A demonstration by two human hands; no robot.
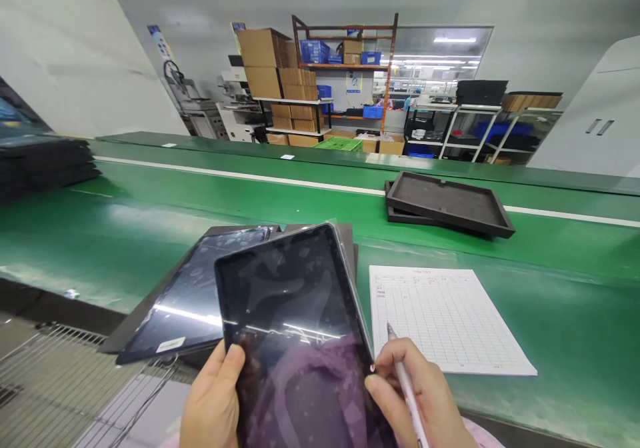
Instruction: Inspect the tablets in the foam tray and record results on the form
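My left hand (213, 398) grips the lower left edge of a black tablet (295, 321), which is tilted up with a glossy screen reflecting the lights. My right hand (417, 391) holds a white pen (409, 391), and its fingers sit at the tablet's lower right corner. The pen tip rests just over a printed grid form (445, 318) on the belt. A second dark tablet (193, 295) with a small white label lies screen up on a dark tray (215, 230), partly hidden by the held tablet.
A green conveyor belt (210, 198) with a white stripe runs across the view. A dark foam tray (450, 203) sits on it at right, and dark trays (45, 168) are stacked at far left. A wire rack (60, 381) lies below left. Shelves with cardboard boxes and blue bins (320, 81) stand behind.
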